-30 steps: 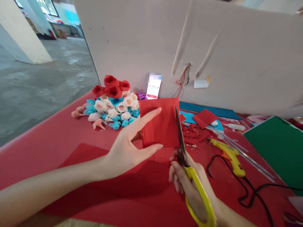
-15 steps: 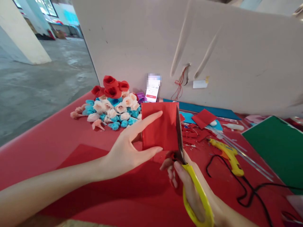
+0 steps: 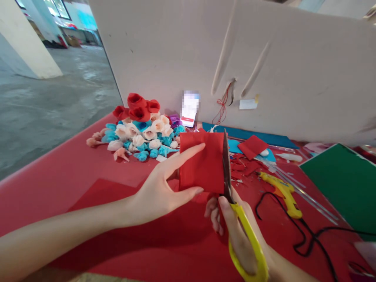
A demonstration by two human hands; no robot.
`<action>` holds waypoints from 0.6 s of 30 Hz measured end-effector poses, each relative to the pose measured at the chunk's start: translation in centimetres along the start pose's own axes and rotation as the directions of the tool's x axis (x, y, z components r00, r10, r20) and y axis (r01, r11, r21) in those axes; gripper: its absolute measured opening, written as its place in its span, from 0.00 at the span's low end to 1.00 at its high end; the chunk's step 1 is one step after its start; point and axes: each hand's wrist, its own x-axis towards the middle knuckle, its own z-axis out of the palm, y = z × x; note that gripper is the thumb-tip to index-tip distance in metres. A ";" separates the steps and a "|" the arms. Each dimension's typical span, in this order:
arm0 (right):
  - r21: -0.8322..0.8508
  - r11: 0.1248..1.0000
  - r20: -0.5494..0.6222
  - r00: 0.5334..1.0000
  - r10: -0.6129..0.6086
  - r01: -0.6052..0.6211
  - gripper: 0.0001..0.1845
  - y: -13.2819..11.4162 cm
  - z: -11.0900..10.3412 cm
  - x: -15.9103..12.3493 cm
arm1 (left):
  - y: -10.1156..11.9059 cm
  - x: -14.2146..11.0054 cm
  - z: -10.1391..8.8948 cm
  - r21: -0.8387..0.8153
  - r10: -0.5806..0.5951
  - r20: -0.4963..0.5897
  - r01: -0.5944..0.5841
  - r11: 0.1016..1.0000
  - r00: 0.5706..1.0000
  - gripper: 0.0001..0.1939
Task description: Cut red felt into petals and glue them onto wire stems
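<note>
A folded square of red crepe paper (image 3: 199,168) is pinched in my left hand (image 3: 160,186), the thumb and a finger lying across its front and the other fingers hidden behind. My right hand (image 3: 236,223) is wrapped round the yellow handles of a pair of scissors (image 3: 249,243). Their dark blades stand upright along the paper's right edge, touching it. Below both hands lies a larger sheet of red paper (image 3: 102,199) on the red tabletop.
Paper flowers (image 3: 141,129) in red, white and blue are heaped at the back left. A lit phone (image 3: 190,107) leans against the grey panel (image 3: 164,51). To the right lie red scraps (image 3: 237,164), a yellow glue gun (image 3: 283,192) with a black cord, clear sticks and a green board (image 3: 340,188).
The paper and both hands have shifted slightly right and down. The scissors' blades look closer together, and the strip of paper beyond them is no longer visible.
</note>
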 end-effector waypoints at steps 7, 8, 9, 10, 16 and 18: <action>-0.021 0.999 -0.008 0.999 0.042 -0.042 0.22 -0.9 -0.1 0.0 | 0.2 0.1 0.1 0.020 0.009 -0.013 -0.009 1.000 1.000 0.34; -0.034 0.998 0.000 0.999 0.053 -0.053 0.23 -1.2 -0.1 0.0 | 0.2 0.1 0.1 0.018 0.005 -0.011 -0.005 1.000 1.000 0.33; -0.043 0.997 0.010 0.998 0.063 -0.062 0.23 -1.3 -0.2 0.1 | 0.1 0.1 0.1 0.014 0.000 -0.009 0.000 1.000 1.000 0.33; -0.047 0.997 0.024 0.997 0.069 -0.068 0.24 -1.5 -0.2 0.1 | 0.1 0.1 0.1 0.006 -0.004 -0.007 0.004 1.000 1.000 0.33; -0.026 0.999 0.014 0.999 0.029 -0.029 0.21 -0.9 -0.3 0.3 | -0.1 0.3 0.1 -0.072 -0.035 0.006 0.035 0.997 0.999 0.33; -0.024 1.000 0.018 1.000 0.011 -0.010 0.20 -0.7 -0.3 0.3 | -0.1 0.3 0.1 -0.078 -0.036 0.018 0.037 0.996 0.999 0.34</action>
